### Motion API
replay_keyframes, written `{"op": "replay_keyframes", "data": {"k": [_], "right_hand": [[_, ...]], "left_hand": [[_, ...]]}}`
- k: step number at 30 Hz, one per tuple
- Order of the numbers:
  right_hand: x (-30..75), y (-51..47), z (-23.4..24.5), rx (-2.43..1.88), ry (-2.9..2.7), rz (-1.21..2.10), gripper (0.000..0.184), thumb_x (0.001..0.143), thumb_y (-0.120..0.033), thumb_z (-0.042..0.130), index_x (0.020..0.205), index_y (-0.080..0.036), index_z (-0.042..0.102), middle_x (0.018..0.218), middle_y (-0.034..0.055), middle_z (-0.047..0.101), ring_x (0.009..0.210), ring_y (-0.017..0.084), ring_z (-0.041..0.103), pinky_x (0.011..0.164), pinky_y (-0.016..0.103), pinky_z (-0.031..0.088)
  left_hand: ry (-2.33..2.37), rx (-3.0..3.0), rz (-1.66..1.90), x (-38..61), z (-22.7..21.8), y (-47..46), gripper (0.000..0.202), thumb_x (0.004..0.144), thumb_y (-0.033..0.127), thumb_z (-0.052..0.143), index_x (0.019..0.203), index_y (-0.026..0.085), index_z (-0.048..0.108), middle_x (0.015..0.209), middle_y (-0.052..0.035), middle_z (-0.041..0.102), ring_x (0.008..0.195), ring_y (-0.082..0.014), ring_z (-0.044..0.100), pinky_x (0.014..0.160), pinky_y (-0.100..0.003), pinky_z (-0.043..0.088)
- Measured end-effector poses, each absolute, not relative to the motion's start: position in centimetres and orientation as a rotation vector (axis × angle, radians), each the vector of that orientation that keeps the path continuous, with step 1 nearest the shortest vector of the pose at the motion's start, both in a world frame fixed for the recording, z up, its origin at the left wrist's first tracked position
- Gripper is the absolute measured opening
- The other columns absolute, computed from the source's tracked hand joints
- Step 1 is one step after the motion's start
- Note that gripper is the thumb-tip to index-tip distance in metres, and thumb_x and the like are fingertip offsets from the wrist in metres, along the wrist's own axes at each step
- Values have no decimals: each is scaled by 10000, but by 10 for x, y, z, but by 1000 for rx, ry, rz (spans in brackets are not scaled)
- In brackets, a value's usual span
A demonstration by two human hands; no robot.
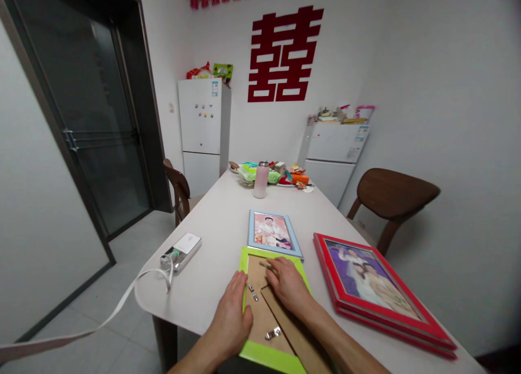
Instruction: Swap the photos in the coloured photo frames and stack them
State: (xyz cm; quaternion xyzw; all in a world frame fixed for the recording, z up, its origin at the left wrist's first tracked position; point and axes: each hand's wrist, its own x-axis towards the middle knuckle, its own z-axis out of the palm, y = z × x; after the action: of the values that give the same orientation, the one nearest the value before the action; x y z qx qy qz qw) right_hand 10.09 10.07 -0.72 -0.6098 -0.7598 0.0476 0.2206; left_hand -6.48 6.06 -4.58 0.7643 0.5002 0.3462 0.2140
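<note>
A green photo frame (249, 255) lies face down on the white table (215, 222), its brown backing board up. My left hand (231, 309) rests flat on the frame's left edge, fingers stretched out beside a small metal clip (253, 292). My right hand (288, 283) lies on the upper part of the backing board, fingers curled down onto it near a metal tab (264, 265). Another metal clip (273, 334) sits lower on the board.
A blue-framed photo (273, 232) lies just beyond the green frame. Stacked red frames (378, 290) lie to the right. A white device with a strap (181, 251) sits at the left. A pink bottle (261, 179) and clutter stand at the far end. Wooden chairs flank the table.
</note>
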Motion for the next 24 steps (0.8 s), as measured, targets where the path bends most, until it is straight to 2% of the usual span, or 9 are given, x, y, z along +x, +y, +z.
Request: {"op": "replay_keyframes", "data": {"k": [2, 4, 10, 15, 17, 19, 21, 24], "right_hand": [[107, 77, -2, -1692, -2102, 179, 321, 739, -322, 428, 955, -147, 588, 930, 94, 570, 884, 192, 492, 793, 272, 341], [112, 54, 0, -1752, -2122, 283, 402, 652, -373, 517, 996, -171, 563, 915, 84, 563, 861, 207, 502, 761, 285, 363], [115, 36, 2, -1773, -2074, 405, 455, 596, -237, 497, 1041, -150, 535, 918, 81, 552, 874, 197, 504, 787, 282, 369], [111, 40, 29, -1785, -2055, 380, 385, 613, -257, 484, 969, -154, 588, 864, 76, 554, 842, 203, 514, 782, 311, 380], [105, 37, 40, -1751, -2043, 405, 382, 616, -257, 496, 972, -152, 589, 870, 76, 550, 850, 200, 512, 790, 313, 381], [99, 34, 46, -1663, -2043, 452, 373, 628, -262, 510, 981, -163, 581, 881, 70, 547, 849, 188, 512, 784, 301, 389], [96, 32, 45, -1556, -2046, 500, 359, 662, -287, 503, 999, -180, 566, 911, 68, 549, 843, 177, 515, 767, 291, 401], [103, 33, 33, -1526, -1996, 506, 348, 722, -333, 449, 1019, -185, 552, 953, 77, 558, 832, 177, 529, 747, 303, 421]], "left_hand": [[1392, 2103, 964, -64, -45, 60, 603, 617, 58, 407, 1218, 57, 351, 1292, -133, 351, 1198, -203, 292, 1011, -357, 235], [1392, 2084, 969, -64, -44, 60, 600, 619, 67, 414, 1216, 59, 355, 1294, -132, 348, 1199, -205, 290, 1010, -361, 232], [1371, 1960, 1007, -63, -36, 60, 563, 652, 133, 461, 1206, 90, 376, 1280, -118, 374, 1183, -210, 318, 1001, -373, 230], [1270, 1670, 1102, -63, -15, 62, 441, 659, 228, 547, 1082, 113, 502, 1171, -113, 495, 1099, -239, 414, 962, -353, 265], [1148, 1437, 1165, -64, -6, 64, 311, 657, 268, 570, 940, 140, 566, 1048, -80, 576, 1008, -236, 484, 897, -329, 331], [1052, 1224, 1165, -68, 0, 66, 242, 667, 334, 565, 826, 152, 568, 860, -42, 633, 836, -214, 564, 750, -294, 420], [1022, 1108, 1138, -75, 5, 69, 271, 671, 397, 547, 798, 157, 547, 722, -10, 636, 686, -189, 589, 608, -262, 443], [999, 1018, 1090, -86, 7, 69, 320, 639, 424, 572, 812, 157, 537, 666, -5, 632, 604, -175, 594, 529, -239, 430]]}}
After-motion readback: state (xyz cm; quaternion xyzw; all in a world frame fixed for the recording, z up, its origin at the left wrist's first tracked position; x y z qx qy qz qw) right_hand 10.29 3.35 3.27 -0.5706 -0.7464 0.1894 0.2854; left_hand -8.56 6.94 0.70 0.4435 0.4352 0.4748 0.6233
